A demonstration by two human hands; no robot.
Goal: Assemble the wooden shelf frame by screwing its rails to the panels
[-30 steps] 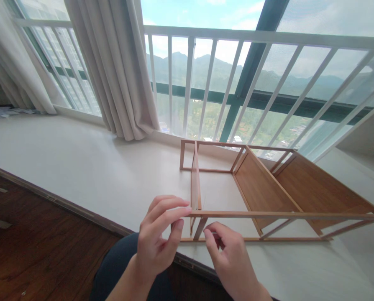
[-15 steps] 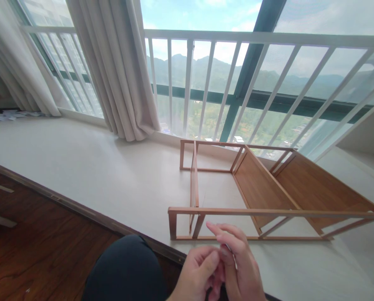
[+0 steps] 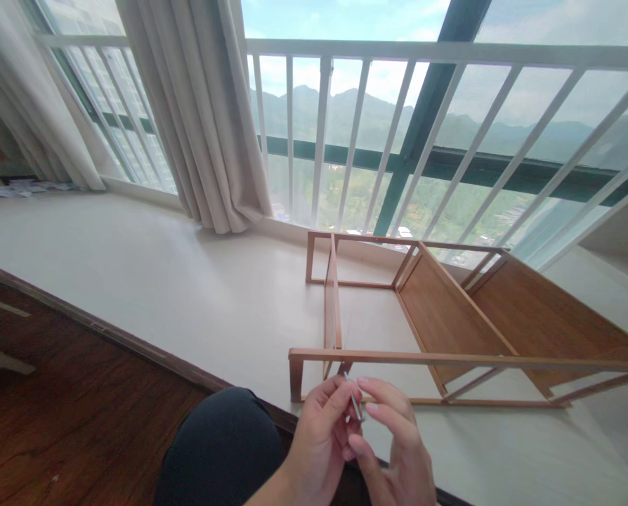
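My left hand (image 3: 324,429) pinches a thin silver metal rod (image 3: 354,400) between thumb and fingers. It resembles a screw or a small hex key; which one I cannot tell. Close beside it, my right hand (image 3: 398,439) has its thumb and fingers spread apart around the rod's side, and whether a fingertip touches it is unclear. Just beyond both hands, a brown wooden shelf frame (image 3: 398,357) lies on its side, with wooden panels (image 3: 445,309) set between its rails. Neither hand is gripping the frame.
The frame rests on a wide white window ledge (image 3: 187,295). Behind are a white railing (image 3: 377,50) and grey curtains (image 3: 192,112). Papers (image 3: 29,187) lie far left. My dark-clothed knee (image 3: 222,450) is by the ledge edge, above a dark wooden floor (image 3: 82,422).
The hands have parted from being pressed together. The rod, partly hidden by the right hand before, now stands in the left hand's pinch. The view has shifted slightly.
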